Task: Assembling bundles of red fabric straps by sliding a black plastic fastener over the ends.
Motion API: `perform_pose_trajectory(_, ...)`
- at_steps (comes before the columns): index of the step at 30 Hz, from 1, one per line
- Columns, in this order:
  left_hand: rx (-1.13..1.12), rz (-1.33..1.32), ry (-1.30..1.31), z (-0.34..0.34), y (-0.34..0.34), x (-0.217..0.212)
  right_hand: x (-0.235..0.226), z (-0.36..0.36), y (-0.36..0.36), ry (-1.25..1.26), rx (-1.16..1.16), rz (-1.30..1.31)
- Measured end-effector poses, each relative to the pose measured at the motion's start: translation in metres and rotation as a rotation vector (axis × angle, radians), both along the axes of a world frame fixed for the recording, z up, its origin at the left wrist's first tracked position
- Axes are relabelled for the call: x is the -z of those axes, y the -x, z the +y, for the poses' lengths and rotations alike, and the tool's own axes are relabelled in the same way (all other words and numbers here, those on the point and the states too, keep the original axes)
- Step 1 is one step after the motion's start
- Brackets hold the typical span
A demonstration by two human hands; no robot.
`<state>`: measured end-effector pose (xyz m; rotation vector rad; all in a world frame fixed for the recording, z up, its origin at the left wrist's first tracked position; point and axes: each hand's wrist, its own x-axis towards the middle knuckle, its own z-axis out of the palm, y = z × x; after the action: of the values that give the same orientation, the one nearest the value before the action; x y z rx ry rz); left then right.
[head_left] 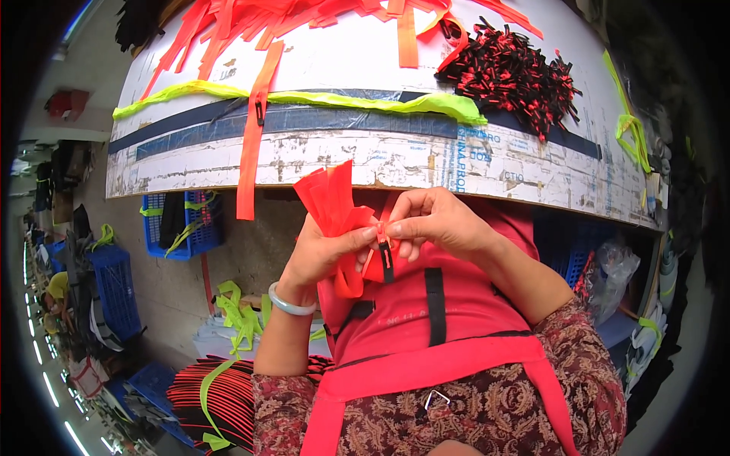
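Observation:
My left hand (pixel 315 254) is closed round a bunch of orange-red fabric strips (pixel 327 194), whose ends fan out above the thumb. A small black piece, maybe a pull tab (pixel 385 254), hangs at the front of a strip between my hands. Thumb and forefinger of my right hand (pixel 437 220) pinch the strip just above this black piece, touching my left fingertips. Another orange-red strip (pixel 251 159) with a small black piece on it hangs over the table's near edge. My fingers partly hide how the strip and the black piece join.
Loose orange-red strips (pixel 266 15) lie across the far side of the white table (pixel 342 159). A heap of small black-and-red pieces (pixel 517 72) sits at its right. A yellow-green band (pixel 319 99) runs along the tabletop. Below stand a blue crate (pixel 201 228) and a red-and-black stack (pixel 209 399).

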<state>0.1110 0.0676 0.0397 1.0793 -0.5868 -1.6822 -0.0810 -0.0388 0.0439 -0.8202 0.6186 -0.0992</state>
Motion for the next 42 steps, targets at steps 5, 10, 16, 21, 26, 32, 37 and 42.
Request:
perform_pose_trajectory(5,-0.134,-0.058,0.008,0.001,0.006,0.007,0.011,0.022,-0.01,0.197,0.269,-0.05)
perform_pose_trajectory(10,-0.208,-0.117,0.061,0.005,0.02,0.005,0.013,0.028,-0.009,0.408,0.324,-0.145)
perform_pose_trajectory(16,-0.248,-0.402,0.186,0.015,0.023,0.008,0.003,0.031,-0.007,1.056,0.202,-0.047)
perform_pose_trajectory(21,-0.236,-0.365,0.23,0.017,0.023,0.015,-0.002,0.033,-0.009,1.185,0.234,-0.053)
perform_pose_trajectory(26,-0.273,-0.26,0.156,0.018,0.031,0.019,0.0,0.036,-0.01,1.254,0.278,-0.004)
perform_pose_trajectory(32,-0.245,-0.261,0.161,0.015,0.031,0.014,0.001,0.037,-0.009,1.27,0.295,0.006)
perform_pose_trajectory(37,-0.126,-0.343,0.236,0.019,0.022,0.029,0.001,0.041,-0.008,1.325,0.258,-0.044)
perform_pose_trajectory(42,-0.135,-0.316,0.196,0.021,0.024,0.03,0.006,0.04,-0.01,1.415,0.239,-0.058)
